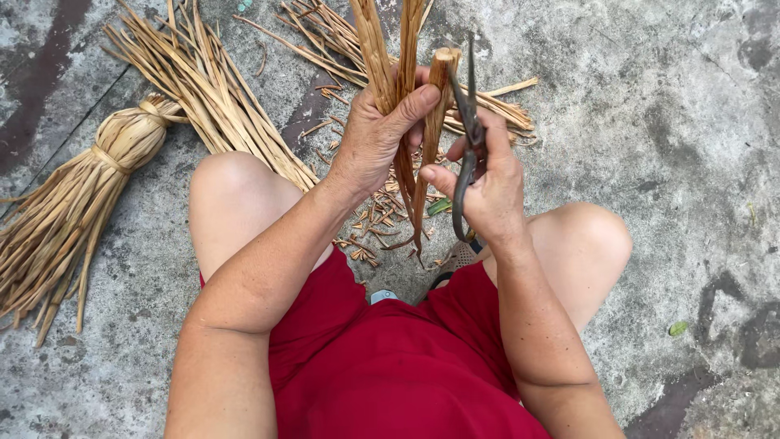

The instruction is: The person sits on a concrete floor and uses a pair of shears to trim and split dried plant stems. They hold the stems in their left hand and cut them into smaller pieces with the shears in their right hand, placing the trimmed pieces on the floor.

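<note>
Concrete floor [691, 162]; hands grip straw [382, 49], shears [467, 154].

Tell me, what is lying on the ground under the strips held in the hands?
Under the strips gripped by the left hand, small dry cuttings litter the concrete floor between the knees. The right hand with the scissors covers some ground, hiding whatever lies there.

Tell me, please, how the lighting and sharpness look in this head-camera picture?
Head view: soft, even daylight, no glare; only faint shadows on the concrete floor. The left hand, right hand, dark scissors and tied straw bundle are all sharp.
</note>
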The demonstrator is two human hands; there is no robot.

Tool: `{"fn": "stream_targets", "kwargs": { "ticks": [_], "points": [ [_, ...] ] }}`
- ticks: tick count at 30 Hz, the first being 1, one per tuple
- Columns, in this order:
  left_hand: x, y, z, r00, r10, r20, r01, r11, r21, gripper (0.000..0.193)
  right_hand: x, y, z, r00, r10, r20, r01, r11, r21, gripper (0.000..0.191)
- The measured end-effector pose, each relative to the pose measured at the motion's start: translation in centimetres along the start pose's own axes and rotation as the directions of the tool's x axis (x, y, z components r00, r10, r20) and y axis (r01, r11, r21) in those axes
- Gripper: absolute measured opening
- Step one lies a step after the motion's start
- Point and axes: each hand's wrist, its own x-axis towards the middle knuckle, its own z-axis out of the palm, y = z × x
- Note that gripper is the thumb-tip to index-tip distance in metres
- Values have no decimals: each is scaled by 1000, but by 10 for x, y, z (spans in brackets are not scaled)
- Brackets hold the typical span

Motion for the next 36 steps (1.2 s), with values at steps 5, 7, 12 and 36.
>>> {"fn": "stream_targets", "kwargs": {
  "ticks": [5,7,12,36],
  "points": [
    [-2,0,-2,999,10,30,-13,996,89,27,0,-4,4,999,20,27,-19,999,-39,78],
    [-3,-1,-1,999,1,35,-5,992,123,27,0,-5,3,998,51,36,-49,998,-48,77],
    [-5,-3,-3,1000,-6,21,4,995,104,26,3,-10,2,997,47,56,-42,995,-86,79],
    [-5,-11,0,1000,-17,-7,18,992,124,25,5,-3,8,999,19,-41,-21,999,-47,72]
  ]
}}
